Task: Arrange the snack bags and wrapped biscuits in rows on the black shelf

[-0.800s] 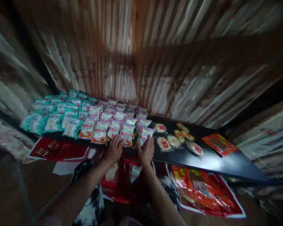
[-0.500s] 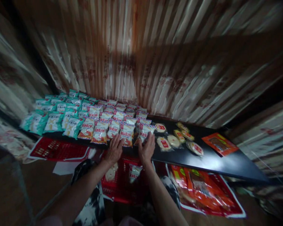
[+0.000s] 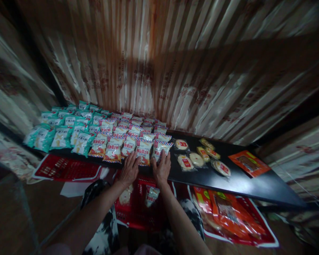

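My left hand (image 3: 129, 170) lies flat with spread fingers on the near end of a red-and-white snack packet (image 3: 143, 151) at the front of the black shelf (image 3: 244, 180). My right hand (image 3: 162, 168) rests just to its right, fingers stretched over another red-and-white packet (image 3: 161, 146) at the end of that row. Rows of the same red-and-white packets (image 3: 122, 136) fill the middle of the shelf. Teal packets (image 3: 61, 129) are lined up further left.
Round wrapped cakes (image 3: 196, 157) and an orange flat pack (image 3: 248, 163) lie on the shelf's right part. A red crate (image 3: 138, 209) with a few packets sits under my arms, orange packs (image 3: 228, 212) to its right. A corrugated rusty wall (image 3: 159, 63) stands behind.
My right hand has slid a little to the left and pushed its packet in beside the row. My left hand has stayed almost where it was.
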`<state>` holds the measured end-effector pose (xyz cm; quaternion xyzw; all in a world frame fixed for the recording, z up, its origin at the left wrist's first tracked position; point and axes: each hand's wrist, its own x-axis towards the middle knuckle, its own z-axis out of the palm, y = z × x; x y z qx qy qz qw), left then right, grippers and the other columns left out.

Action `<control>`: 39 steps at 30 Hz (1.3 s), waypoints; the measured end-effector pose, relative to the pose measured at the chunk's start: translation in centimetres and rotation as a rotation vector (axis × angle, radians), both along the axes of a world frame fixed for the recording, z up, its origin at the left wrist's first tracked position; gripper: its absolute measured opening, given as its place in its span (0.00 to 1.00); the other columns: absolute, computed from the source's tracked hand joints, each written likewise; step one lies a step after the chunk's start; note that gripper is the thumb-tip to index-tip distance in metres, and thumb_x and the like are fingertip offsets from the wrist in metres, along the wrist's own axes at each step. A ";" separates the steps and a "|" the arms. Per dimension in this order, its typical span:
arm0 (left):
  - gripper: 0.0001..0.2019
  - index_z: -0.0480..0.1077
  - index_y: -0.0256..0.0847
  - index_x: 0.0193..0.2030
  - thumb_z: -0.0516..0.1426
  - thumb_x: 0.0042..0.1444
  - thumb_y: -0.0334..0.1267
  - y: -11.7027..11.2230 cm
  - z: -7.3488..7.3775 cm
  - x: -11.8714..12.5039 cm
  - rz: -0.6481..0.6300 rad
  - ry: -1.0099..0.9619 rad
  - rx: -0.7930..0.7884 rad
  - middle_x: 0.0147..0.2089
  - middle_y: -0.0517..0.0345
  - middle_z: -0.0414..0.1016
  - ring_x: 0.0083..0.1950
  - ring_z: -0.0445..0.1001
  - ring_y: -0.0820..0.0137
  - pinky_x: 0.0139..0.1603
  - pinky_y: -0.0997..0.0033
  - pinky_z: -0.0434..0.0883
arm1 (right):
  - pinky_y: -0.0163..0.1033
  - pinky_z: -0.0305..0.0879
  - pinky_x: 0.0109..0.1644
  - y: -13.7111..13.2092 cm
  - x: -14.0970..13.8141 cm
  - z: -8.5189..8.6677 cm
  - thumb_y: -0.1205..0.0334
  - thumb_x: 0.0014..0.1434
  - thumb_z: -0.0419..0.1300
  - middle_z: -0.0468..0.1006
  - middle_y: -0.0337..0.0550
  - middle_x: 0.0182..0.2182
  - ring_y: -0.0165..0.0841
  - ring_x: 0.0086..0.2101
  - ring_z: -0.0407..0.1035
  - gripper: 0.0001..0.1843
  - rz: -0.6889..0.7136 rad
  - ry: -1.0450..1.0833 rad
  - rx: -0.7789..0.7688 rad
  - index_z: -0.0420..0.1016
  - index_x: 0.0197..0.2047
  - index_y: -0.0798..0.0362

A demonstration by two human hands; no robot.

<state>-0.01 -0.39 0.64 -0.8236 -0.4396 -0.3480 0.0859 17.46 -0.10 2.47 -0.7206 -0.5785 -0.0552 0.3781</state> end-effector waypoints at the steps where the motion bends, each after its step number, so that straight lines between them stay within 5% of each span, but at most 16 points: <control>1: 0.30 0.48 0.38 0.67 0.47 0.58 0.25 0.0 0.0 0.0 0.002 -0.004 -0.001 0.69 0.42 0.52 0.72 0.40 0.58 0.65 0.47 0.56 | 0.57 0.59 0.53 0.0 0.0 0.0 0.48 0.61 0.48 0.50 0.63 0.64 0.51 0.58 0.54 0.34 0.000 0.000 -0.008 0.51 0.66 0.54; 7: 0.30 0.46 0.38 0.68 0.46 0.58 0.25 0.1 -0.4 0.2 0.018 -0.040 0.003 0.68 0.42 0.52 0.72 0.39 0.59 0.65 0.47 0.55 | 0.62 0.55 0.55 -0.3 0.4 0.4 0.46 0.60 0.50 0.45 0.61 0.66 0.54 0.62 0.46 0.34 -0.018 -0.072 0.056 0.54 0.65 0.53; 14: 0.29 0.47 0.36 0.67 0.46 0.59 0.26 -0.2 0.0 0.0 0.000 -0.074 0.015 0.68 0.41 0.53 0.72 0.38 0.59 0.65 0.47 0.55 | 0.60 0.54 0.58 -0.4 -0.3 3.2 0.51 0.62 0.50 0.47 0.60 0.66 0.50 0.64 0.45 0.32 0.094 -0.161 0.201 0.51 0.66 0.53; 21: 0.27 0.50 0.36 0.66 0.46 0.60 0.29 -0.5 2.2 -3.0 0.091 -0.056 0.059 0.69 0.44 0.53 0.72 0.39 0.59 0.66 0.47 0.53 | 0.59 0.52 0.61 0.4 -4.6 4.7 0.56 0.64 0.49 0.51 0.55 0.66 0.47 0.64 0.46 0.29 0.320 -0.197 0.248 0.50 0.67 0.50; 26: 0.25 0.53 0.36 0.66 0.46 0.62 0.33 0.3 3.7 -6.4 0.322 -0.052 -0.004 0.69 0.45 0.51 0.72 0.39 0.57 0.66 0.47 0.51 | 0.57 0.53 0.61 1.0 -8.5 4.3 0.60 0.64 0.48 0.50 0.54 0.66 0.44 0.65 0.45 0.29 0.473 -0.239 0.219 0.49 0.67 0.48; 32: 0.26 0.51 0.37 0.67 0.47 0.62 0.35 0.8 2.7 -9.0 0.344 -0.020 -0.035 0.71 0.43 0.45 0.72 0.39 0.57 0.67 0.46 0.49 | 0.58 0.53 0.61 1.5 -11.2 3.4 0.61 0.64 0.48 0.49 0.54 0.67 0.45 0.65 0.43 0.26 0.520 -0.222 0.178 0.54 0.65 0.50; 39: 0.27 0.48 0.35 0.68 0.46 0.63 0.36 0.9 1.5 -8.9 0.348 -0.039 -0.017 0.71 0.42 0.42 0.72 0.38 0.57 0.68 0.47 0.47 | 0.57 0.53 0.61 1.5 -11.3 3.3 0.63 0.64 0.48 0.53 0.56 0.65 0.43 0.65 0.45 0.24 0.538 -0.214 0.179 0.58 0.63 0.52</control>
